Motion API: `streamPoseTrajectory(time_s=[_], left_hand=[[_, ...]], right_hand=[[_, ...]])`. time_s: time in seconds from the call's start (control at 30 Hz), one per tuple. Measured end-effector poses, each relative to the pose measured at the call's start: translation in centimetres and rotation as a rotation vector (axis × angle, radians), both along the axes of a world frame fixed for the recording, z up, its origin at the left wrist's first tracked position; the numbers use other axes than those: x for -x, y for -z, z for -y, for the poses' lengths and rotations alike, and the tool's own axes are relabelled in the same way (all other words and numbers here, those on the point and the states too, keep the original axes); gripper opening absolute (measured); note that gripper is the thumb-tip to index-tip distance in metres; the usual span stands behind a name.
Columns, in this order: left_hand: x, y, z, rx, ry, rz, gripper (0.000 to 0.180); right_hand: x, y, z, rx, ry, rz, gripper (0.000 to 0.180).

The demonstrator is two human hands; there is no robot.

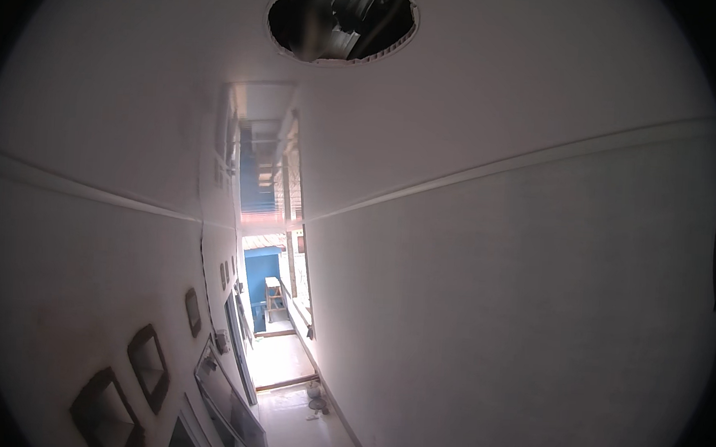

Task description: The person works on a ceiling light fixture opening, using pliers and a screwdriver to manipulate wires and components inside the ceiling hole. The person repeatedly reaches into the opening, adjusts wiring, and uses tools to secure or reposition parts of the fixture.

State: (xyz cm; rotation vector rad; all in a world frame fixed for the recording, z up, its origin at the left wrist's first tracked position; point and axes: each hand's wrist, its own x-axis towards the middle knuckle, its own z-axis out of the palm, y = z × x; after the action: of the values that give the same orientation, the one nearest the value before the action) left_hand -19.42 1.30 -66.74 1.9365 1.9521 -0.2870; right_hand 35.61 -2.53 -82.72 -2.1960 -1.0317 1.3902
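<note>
Neither of my hands shows in the head view, and no forearm comes in from the lower edge. Overhead, a round hole (pixel 357 39) with a jagged rim is cut in the glossy pale ceiling (pixel 481 92). Inside it are dark space and some light, ribbed-looking strips. What my hands hold or touch cannot be seen.
A narrow corridor runs between a plain right wall (pixel 516 315) and a left wall with dark-edged openings (pixel 148 366). A framed glass panel (pixel 228 408) stands at left. Small items (pixel 316 401) lie on the floor. A wooden stand (pixel 273 292) is beyond, by a blue wall (pixel 258 271).
</note>
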Motion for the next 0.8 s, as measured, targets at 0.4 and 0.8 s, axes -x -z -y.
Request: streamPoseTrajectory(time_s=[0.4,0.8], left_hand=[[0.0,-0.2,0.4,0.002,-0.005,-0.005,0.041],[0.5,-1.2,0.9,-0.019,0.001,-0.009,0.039]], right_hand=[[-0.1,0.3,-0.1,0.000,-0.017,0.005,0.018],[0.4,1.1,-0.6,-0.046,-0.039,0.018,0.018]])
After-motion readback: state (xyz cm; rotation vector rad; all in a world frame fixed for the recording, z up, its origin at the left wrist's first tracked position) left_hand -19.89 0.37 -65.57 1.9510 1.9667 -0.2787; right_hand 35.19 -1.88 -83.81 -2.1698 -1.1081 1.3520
